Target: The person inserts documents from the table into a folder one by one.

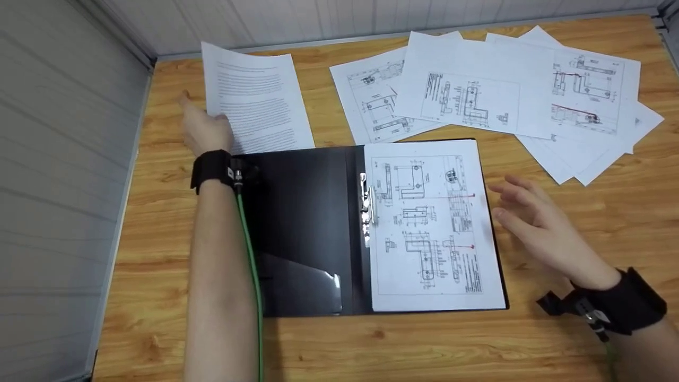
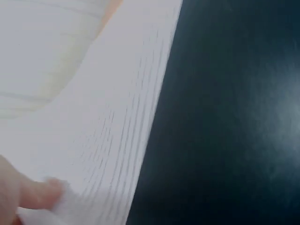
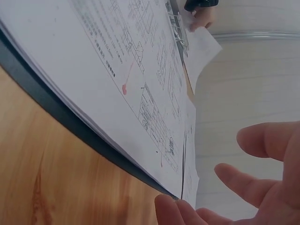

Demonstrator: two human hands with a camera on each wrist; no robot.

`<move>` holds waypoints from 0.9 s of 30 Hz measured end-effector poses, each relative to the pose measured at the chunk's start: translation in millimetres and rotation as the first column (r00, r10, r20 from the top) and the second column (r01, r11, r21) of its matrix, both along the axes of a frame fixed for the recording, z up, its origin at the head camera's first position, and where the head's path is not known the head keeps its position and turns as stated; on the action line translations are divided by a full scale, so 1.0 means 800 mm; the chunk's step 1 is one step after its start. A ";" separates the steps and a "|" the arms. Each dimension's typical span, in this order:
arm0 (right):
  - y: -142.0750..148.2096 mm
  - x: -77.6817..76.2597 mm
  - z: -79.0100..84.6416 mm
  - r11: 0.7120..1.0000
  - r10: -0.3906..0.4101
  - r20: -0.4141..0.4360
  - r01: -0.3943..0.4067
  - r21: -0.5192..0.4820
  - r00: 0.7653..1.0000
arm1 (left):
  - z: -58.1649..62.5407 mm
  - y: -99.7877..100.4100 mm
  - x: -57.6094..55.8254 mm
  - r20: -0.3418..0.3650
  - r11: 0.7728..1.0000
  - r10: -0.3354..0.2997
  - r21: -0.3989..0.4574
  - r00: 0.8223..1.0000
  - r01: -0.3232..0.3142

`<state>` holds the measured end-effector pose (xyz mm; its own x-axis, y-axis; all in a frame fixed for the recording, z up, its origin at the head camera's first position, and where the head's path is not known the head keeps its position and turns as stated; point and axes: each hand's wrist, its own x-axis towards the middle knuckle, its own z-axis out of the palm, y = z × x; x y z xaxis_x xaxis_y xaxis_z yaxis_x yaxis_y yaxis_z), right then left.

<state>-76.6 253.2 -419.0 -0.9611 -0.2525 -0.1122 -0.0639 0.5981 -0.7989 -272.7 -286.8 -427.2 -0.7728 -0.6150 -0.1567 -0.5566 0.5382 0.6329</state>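
My left hand pinches the left edge of a printed text sheet, thumb on top of the page. That sheet curls up at its far left corner; in the left wrist view its lines of print run beside the dark folder cover. A black folder lies spread out, with a metal clip along its spine. Under the clip, a stack of pages shows a technical drawing with red marks on top. Just right of the folder's right edge, my right hand hovers with relaxed, spread fingers, holding nothing.
Several loose drawing sheets overlap in a fan at the back right of the wooden table. A clear pocket sits inside the folder's left cover. Grey panels stand at the left and back. A green cable runs along my left forearm.
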 end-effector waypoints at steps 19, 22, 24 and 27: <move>-0.007 0.004 0.004 0.998 -0.008 -0.056 0.004 -0.070 0.998 | 0.091 0.084 0.040 -0.910 0.978 -0.140 -0.065 0.391 0.197; -0.009 0.005 0.006 0.997 -0.018 -0.048 0.014 -0.078 0.999 | 0.108 0.106 0.056 -0.951 0.966 -0.165 -0.104 0.260 0.236; -0.011 0.006 0.008 0.996 -0.027 -0.044 0.023 -0.082 0.999 | 0.119 0.123 0.068 -0.967 0.953 -0.172 -0.115 0.186 0.281; -0.015 0.006 0.011 0.995 -0.039 -0.051 0.034 -0.099 0.998 | 0.132 0.151 0.086 -0.981 0.918 -0.181 -0.146 0.064 0.370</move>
